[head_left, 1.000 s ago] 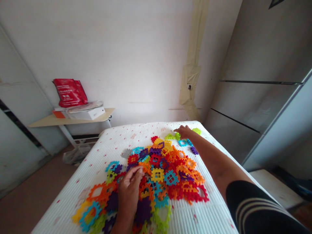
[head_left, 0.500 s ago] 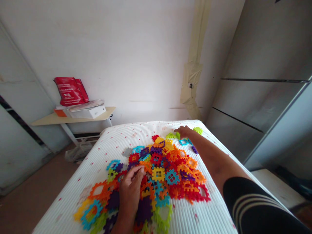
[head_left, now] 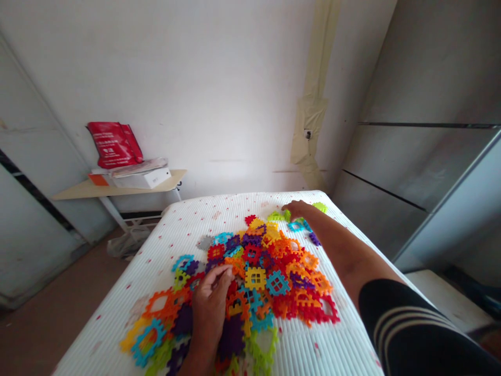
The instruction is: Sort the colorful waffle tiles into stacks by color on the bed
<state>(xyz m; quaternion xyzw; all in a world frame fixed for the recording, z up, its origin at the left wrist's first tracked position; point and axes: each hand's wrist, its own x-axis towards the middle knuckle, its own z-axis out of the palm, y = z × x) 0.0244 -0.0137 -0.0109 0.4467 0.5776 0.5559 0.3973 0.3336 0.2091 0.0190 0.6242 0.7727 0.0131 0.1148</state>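
Observation:
A heap of flat plastic interlocking blocks (head_left: 255, 279) with notched edges, in red, orange, yellow, blue, purple and green, covers the middle of the bed. Over its near left part is my left hand (head_left: 211, 295), fingers curled in towards the thumb, with no block visible in them. My right hand (head_left: 299, 209) reaches to the far right, fingers bent down around a green block (head_left: 287, 215). More green blocks (head_left: 276, 215) lie just left of it. Close under the right wrist is a blue block (head_left: 296, 226). The right fingertips are partly hidden.
The bed's white ribbed cover (head_left: 188, 219) has small red marks. A small table (head_left: 82, 190) at the left bears a white box (head_left: 146, 179) and a red bag (head_left: 113, 145). Grey cabinet doors (head_left: 415, 156) stand at the right, a wall behind.
The view has shifted slightly. Both hands keep almost the same place and pose, and the blocks look unmoved.

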